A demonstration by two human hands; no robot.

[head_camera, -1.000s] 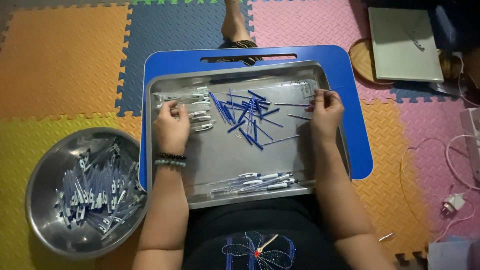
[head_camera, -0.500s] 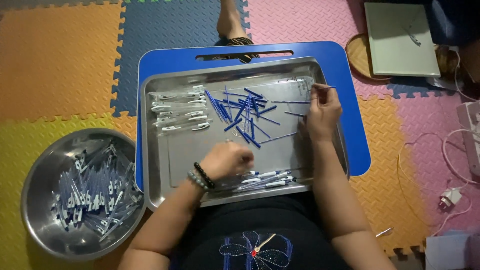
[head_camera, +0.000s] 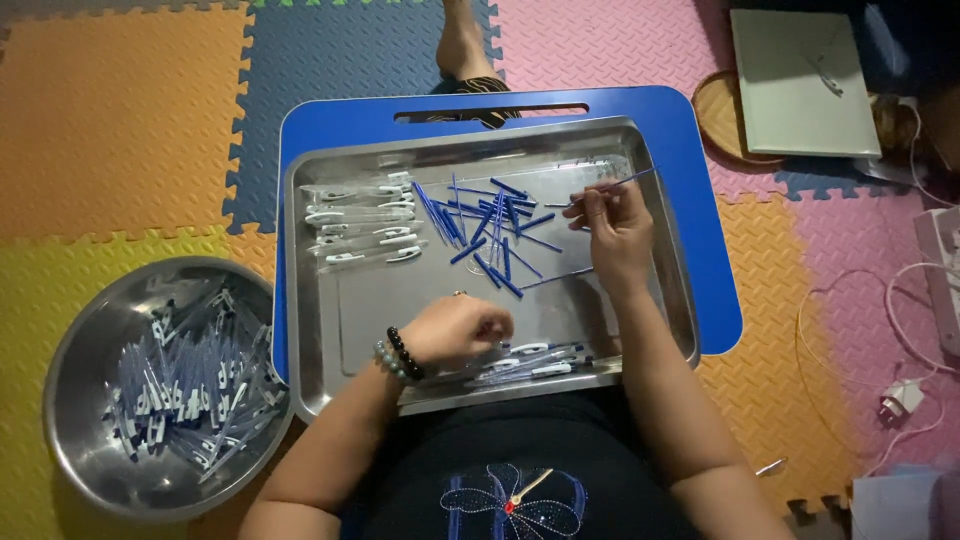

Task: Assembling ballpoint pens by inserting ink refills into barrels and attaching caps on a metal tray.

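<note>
A round steel bowl of clear pen barrels sits on the floor mats at left. In the rectangular steel tray, the left hand is curled over the assembled pens at the near edge; whether it grips one cannot be told. Loose blue refills lie mid-tray. The right hand pinches a thin blue refill, tilted above the tray.

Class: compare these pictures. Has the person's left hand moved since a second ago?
Yes. The left hand has moved from the clear barrels at the tray's far left toward its near edge, by the finished pens.
</note>
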